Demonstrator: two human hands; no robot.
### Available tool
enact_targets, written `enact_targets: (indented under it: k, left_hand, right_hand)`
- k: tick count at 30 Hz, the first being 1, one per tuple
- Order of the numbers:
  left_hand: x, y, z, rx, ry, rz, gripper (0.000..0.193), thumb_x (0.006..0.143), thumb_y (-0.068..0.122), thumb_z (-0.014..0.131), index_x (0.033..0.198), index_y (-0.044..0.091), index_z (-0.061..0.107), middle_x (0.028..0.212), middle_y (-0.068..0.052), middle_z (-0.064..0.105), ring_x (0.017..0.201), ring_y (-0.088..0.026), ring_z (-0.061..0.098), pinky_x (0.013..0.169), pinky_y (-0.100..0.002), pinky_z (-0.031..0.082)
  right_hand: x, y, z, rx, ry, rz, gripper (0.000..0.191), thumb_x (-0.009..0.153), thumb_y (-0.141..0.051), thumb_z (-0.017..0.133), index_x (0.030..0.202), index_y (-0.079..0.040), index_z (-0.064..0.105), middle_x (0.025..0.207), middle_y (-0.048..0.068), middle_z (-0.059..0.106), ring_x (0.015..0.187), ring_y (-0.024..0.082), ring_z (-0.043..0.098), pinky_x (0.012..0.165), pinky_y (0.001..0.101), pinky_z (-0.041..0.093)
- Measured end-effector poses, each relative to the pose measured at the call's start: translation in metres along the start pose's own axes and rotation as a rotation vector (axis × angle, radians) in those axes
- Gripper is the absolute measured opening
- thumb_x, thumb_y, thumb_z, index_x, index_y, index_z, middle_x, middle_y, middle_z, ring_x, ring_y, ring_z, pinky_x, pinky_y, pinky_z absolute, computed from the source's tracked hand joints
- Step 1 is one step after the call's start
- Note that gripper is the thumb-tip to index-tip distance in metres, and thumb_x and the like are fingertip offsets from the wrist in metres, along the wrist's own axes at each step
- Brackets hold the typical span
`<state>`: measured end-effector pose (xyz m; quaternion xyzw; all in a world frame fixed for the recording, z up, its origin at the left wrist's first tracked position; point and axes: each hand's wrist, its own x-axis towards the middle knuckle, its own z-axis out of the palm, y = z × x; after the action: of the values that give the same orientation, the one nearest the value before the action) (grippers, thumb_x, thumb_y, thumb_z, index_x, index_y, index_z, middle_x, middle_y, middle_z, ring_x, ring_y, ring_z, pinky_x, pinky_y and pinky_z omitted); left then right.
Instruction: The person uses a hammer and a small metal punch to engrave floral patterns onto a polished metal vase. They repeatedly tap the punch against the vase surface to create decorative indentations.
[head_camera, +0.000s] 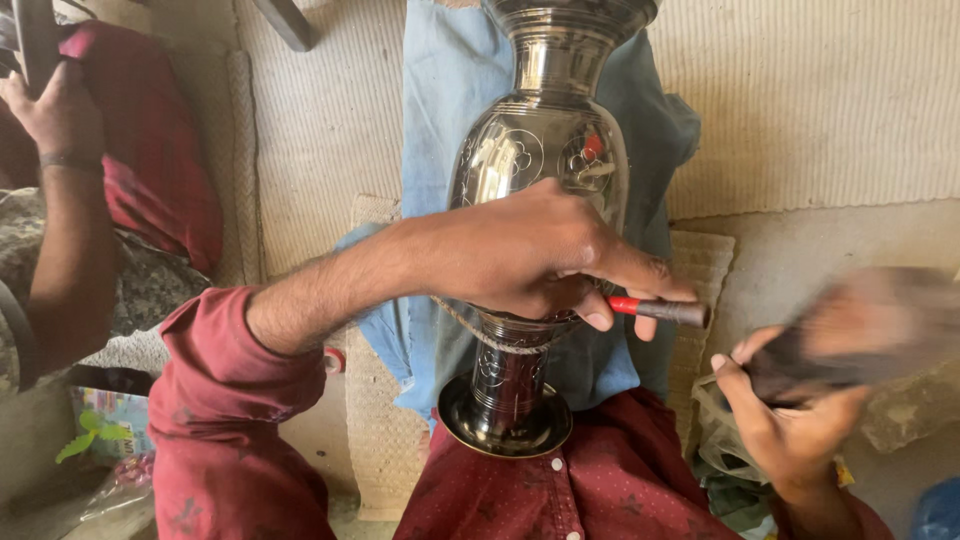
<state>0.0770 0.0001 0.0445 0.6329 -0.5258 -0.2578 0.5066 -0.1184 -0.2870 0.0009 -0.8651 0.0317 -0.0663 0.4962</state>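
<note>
A tall shiny metal vase (540, 150) with engraved flower patterns lies along my lap on a light blue cloth (440, 110), its foot against my red shirt. My left hand (530, 250) rests across the vase's belly and grips a thin chisel-like tool (665, 309) with a red band, its tip hidden under my fingers. My right hand (790, 410) is raised to the right and holds a dark wooden mallet (860, 330), which is blurred by motion. A thin cord (480, 330) loops around the vase's narrow stem.
A woven mat (820, 100) covers the floor behind the vase. At the left another person's arm (65, 210) reaches up beside a red cushion (160, 160). A colourful packet (105, 420) lies lower left, and plastic wrapping (720, 440) sits under my right hand.
</note>
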Motion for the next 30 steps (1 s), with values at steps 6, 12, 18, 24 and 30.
enact_targets:
  k: [6, 12, 18, 24, 30]
  left_hand:
    - [0.003, -0.002, -0.002, -0.087, -0.115, -0.027, 0.057, 0.096, 0.018, 0.073, 0.150, 0.020, 0.054, 0.123, -0.002, 0.078, 0.105, -0.022, 0.076, 0.079, -0.040, 0.056]
    - [0.013, -0.001, -0.002, -0.028, -0.288, -0.067, 0.056, 0.093, 0.019, 0.073, 0.146, 0.029, 0.058, 0.108, 0.005, 0.080, 0.076, -0.015, 0.074, 0.062, -0.039, 0.048]
    - [0.018, -0.014, -0.002, -0.220, -0.443, 0.029, 0.054, 0.096, 0.012, 0.065, 0.147, 0.025, 0.056, 0.115, 0.012, 0.080, 0.071, -0.010, 0.070, 0.058, -0.033, 0.050]
    - [0.016, -0.018, 0.000, -0.264, -0.337, 0.095, 0.048, 0.103, 0.005, 0.062, 0.148, 0.018, 0.056, 0.120, 0.006, 0.080, 0.082, -0.008, 0.076, 0.055, -0.031, 0.051]
    - [0.000, 0.005, 0.004, -0.088, 0.148, -0.379, 0.063, 0.090, 0.012, 0.077, 0.147, 0.019, 0.054, 0.122, 0.002, 0.077, 0.088, -0.014, 0.080, 0.065, -0.034, 0.060]
  right_hand:
    - [-0.018, 0.008, -0.013, -0.117, 0.085, 0.056, 0.030, 0.092, 0.011, 0.078, 0.106, 0.003, 0.052, 0.093, 0.013, 0.063, 0.079, 0.020, 0.063, 0.077, 0.0315, 0.053]
    - [-0.031, 0.033, -0.010, -0.242, 0.042, -0.224, 0.032, 0.093, 0.007, 0.079, 0.112, 0.001, 0.053, 0.099, 0.012, 0.065, 0.083, 0.024, 0.064, 0.078, 0.0366, 0.053]
    - [-0.037, 0.027, -0.002, -0.279, 0.046, -0.310, 0.056, 0.092, 0.002, 0.078, 0.129, -0.002, 0.036, 0.105, 0.013, 0.061, 0.081, 0.025, 0.064, 0.073, 0.0347, 0.053]
    - [-0.029, 0.028, 0.002, -0.417, 0.039, -0.422, 0.097, 0.083, 0.000, 0.077, 0.161, -0.009, 0.019, 0.101, 0.020, 0.061, 0.083, 0.030, 0.065, 0.074, 0.0404, 0.055]
    - [-0.019, 0.047, -0.003, -0.348, 0.056, -0.180, 0.102, 0.080, 0.015, 0.075, 0.161, -0.013, 0.020, 0.099, 0.021, 0.062, 0.083, 0.032, 0.067, 0.075, 0.0438, 0.058]
